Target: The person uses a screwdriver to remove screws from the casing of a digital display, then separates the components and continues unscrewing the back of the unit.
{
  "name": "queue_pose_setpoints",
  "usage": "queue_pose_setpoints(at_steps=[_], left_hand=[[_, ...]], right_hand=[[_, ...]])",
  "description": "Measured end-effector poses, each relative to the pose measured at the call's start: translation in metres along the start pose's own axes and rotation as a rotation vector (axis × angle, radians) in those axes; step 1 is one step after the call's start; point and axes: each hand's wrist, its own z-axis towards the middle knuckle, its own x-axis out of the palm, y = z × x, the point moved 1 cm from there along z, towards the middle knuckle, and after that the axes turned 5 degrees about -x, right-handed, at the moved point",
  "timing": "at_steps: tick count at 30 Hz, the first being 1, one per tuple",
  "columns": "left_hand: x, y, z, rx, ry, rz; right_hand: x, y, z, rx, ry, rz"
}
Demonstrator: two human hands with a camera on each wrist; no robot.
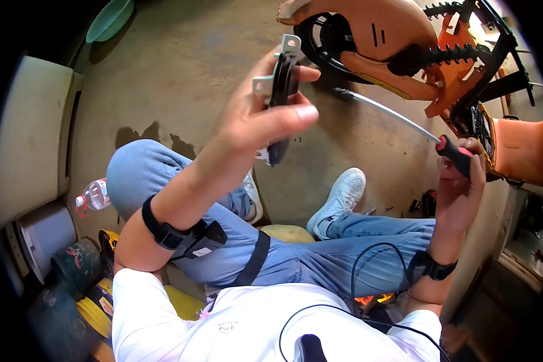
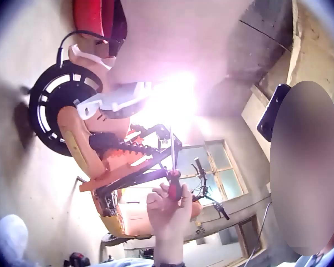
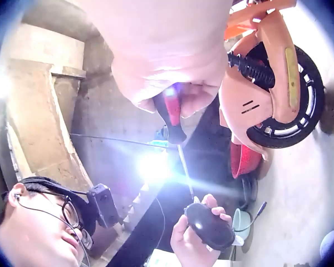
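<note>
Upper centre, the left hand (image 1: 256, 117) pinches a black round housing with grey metal brackets (image 1: 279, 96) between thumb and fingers. At right, the right hand (image 1: 461, 181) wraps its fingers tightly round a red-and-black-handled steel screwdriver (image 1: 398, 120). Beyond, top right, lies an orange plastic ride-on toy (image 1: 398, 30).

Free floor (image 1: 193, 72) left, orange vehicle (image 1: 398, 30) ahead right

Floor (image 1: 193, 72): bare concrete, brown-grey, marked by dark wet patches (image 1: 140, 134).
Cabinet (image 1: 30, 133): cream, stood along the left edge.
Basin (image 1: 110, 18): green, laid on the floor at the far left.
Water bottle (image 1: 92, 196), pale bucket (image 1: 45, 234), dark tin (image 1: 75, 260): kept below the cabinet.
Window (image 2: 222, 169): multi-paned.
Wall (image 3: 39, 100): rough concrete.
Light: strong glare (image 2: 175, 97) is recorded in both wrist views.
</note>
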Motion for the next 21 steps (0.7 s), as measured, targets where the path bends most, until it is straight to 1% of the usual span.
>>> queue_pose_setpoints(at_steps=[1, 2, 3, 4, 5, 6, 7, 9, 13, 15, 18, 21], left_hand=[[-0.003, -0.001, -0.001, -0.151, 0.08, -0.167], [0.004, 0.001, -0.002, -0.17, -0.022, -0.239], [0.003, 0.004, -0.002, -0.17, -0.023, -0.236], [0.003, 0.007, -0.002, -0.128, 0.006, -0.36], [0.002, 0.008, -0.002, -0.086, 0.035, -0.485], [0.002, 0.007, -0.001, -0.121, 0.045, -0.575], [0.003, 0.007, -0.001, -0.123, 0.043, -0.574], [0.006, 0.008, -0.002, -0.177, -0.01, -0.597], [0.009, 0.013, 0.001, -0.153, -0.022, -0.565], [0.01, 0.013, 0.001, -0.147, -0.029, -0.502], [0.013, 0.011, 0.0, -0.166, -0.066, -0.466], [0.013, 0.013, 0.0, -0.189, -0.063, -0.458]], right_hand=[[0.001, -0.001, 0.0, 0.001, 0.004, 0.006], [0.002, -0.001, -0.001, 0.004, 0.009, 0.03], [0.002, -0.001, -0.002, 0.008, 0.014, 0.053], [0.002, -0.002, -0.003, 0.008, 0.013, 0.055], [0.003, -0.003, -0.004, 0.014, 0.054, 0.069], [0.003, -0.004, -0.006, 0.019, 0.095, 0.082], [0.003, -0.004, -0.007, 0.021, 0.096, 0.083], [0.005, -0.005, -0.009, 0.032, 0.208, 0.103], [0.008, -0.011, -0.014, 0.06, 0.235, 0.098], [0.011, -0.013, -0.016, 0.061, 0.254, 0.105], [0.012, -0.014, -0.018, 0.075, 0.261, 0.11], [0.012, -0.016, -0.019, 0.084, 0.263, 0.105]])
